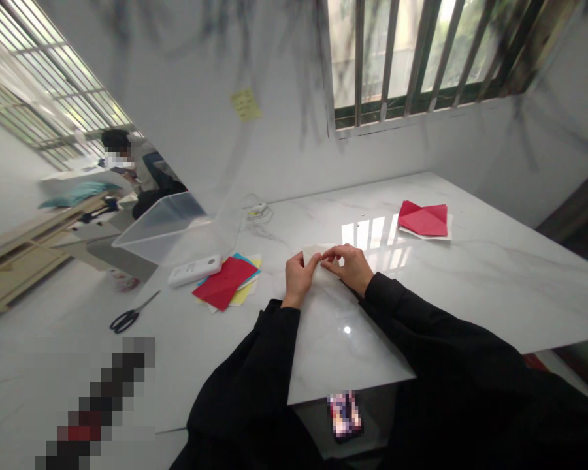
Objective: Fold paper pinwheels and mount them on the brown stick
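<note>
My left hand [298, 277] is closed on a thin cream sheet [313, 249], thumb in front, just above the white marbled table [490, 287]. Close beside that thumb, my right hand [351, 266] pinches thumb and fingertips together in front of the sheet. Whatever is between those fingertips is too small to make out. Part of the sheet is hidden behind both hands. To the left of my left hand lies a fanned stack of coloured sheets, with a red sheet [225, 282] on top and yellow, blue and white edges beneath.
More red sheets [424, 220] lie over white ones at the far right. On the left are a white device [195, 270], black scissors [124, 320] and a clear plastic bin [161, 228]. A cable [259, 210] rests by the wall. Another person [144, 163] sits in the left background.
</note>
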The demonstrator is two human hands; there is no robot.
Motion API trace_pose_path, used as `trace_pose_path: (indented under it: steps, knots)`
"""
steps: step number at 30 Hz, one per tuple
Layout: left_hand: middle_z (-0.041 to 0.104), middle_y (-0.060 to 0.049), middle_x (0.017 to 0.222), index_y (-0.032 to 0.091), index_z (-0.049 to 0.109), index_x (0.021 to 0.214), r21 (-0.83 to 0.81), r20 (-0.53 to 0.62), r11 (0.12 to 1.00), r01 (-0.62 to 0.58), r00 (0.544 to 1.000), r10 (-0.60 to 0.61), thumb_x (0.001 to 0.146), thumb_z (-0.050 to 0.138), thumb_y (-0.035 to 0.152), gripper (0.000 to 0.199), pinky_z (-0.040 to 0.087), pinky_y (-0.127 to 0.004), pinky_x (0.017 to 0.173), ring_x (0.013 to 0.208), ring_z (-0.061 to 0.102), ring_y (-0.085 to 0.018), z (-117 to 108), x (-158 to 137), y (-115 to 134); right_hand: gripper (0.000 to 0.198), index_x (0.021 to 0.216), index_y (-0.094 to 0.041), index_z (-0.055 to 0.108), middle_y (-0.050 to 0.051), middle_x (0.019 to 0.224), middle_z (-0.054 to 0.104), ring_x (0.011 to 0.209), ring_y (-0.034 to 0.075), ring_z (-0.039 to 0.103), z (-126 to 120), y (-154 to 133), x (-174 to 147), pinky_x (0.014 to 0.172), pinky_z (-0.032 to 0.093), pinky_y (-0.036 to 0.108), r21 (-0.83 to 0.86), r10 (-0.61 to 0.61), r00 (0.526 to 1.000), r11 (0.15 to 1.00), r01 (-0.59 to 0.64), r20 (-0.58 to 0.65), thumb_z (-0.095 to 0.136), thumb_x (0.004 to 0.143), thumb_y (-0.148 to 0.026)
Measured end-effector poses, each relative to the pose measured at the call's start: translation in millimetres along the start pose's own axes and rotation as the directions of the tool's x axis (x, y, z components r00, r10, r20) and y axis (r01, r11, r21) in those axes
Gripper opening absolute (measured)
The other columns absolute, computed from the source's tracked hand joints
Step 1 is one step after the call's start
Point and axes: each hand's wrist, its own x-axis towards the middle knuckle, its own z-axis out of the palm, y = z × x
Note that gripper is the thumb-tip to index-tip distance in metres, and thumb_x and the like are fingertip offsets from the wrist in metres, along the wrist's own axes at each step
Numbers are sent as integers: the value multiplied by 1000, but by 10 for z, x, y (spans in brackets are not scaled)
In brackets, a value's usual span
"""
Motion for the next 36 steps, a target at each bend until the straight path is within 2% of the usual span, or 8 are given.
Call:
trace_pose_path:
  steps: [8, 14, 24, 30, 36]
  knots:
    - [77, -8, 86, 14, 78, 92, 121, 12, 992, -48, 999, 47, 82, 73, 51, 38, 47, -27, 65, 76, 67, -21, 14, -7, -30, 1, 86, -22, 78, 1, 78, 75, 73, 16, 60, 11, 10, 7, 75, 47, 30, -64, 11, 999, 998, -14, -49, 78, 85, -23]
    - [78, -8, 88, 15, 78, 93, 142, 10, 987, -81, 997, 81, 85, 70, 50, 37, 48, -27, 67, 78, 68, -21, 15, -23, -12, 9, 87, -23, 80, 1, 81, 78, 71, 16, 63, 42, 3, 2, 73, 50, 29, -43, 43, 995, 998, -47, -88, 79, 87, -31]
    - [76, -5, 85, 17, 78, 99, 180, 14, 981, -76, 997, 74, 90, 64, 53, 40, 47, -26, 65, 73, 65, -19, 21, -28, -54, 8, 92, -23, 81, 0, 76, 75, 68, 14, 62, 71, 52, 5, 70, 50, 28, -38, 79, 994, 996, -82, -78, 79, 85, -25]
    - [75, -4, 82, 18, 78, 98, 205, 37, 974, -98, 995, 92, 91, 63, 52, 38, 46, -25, 66, 76, 65, -20, 2, -57, 24, 10, 91, -23, 81, 2, 82, 78, 69, 15, 65, 53, 19, 1, 70, 51, 29, -12, 84, 994, 996, -85, -71, 77, 89, -32]
    - [74, -3, 82, 18, 76, 93, 247, 51, 956, -158, 987, 150, 91, 62, 48, 33, 45, -25, 68, 75, 65, -19, 3, -90, 109, 8, 88, -22, 80, 1, 74, 74, 65, 14, 61, 66, 39, 2, 67, 49, 27, -33, 64, 994, 997, -67, -87, 80, 84, -29]
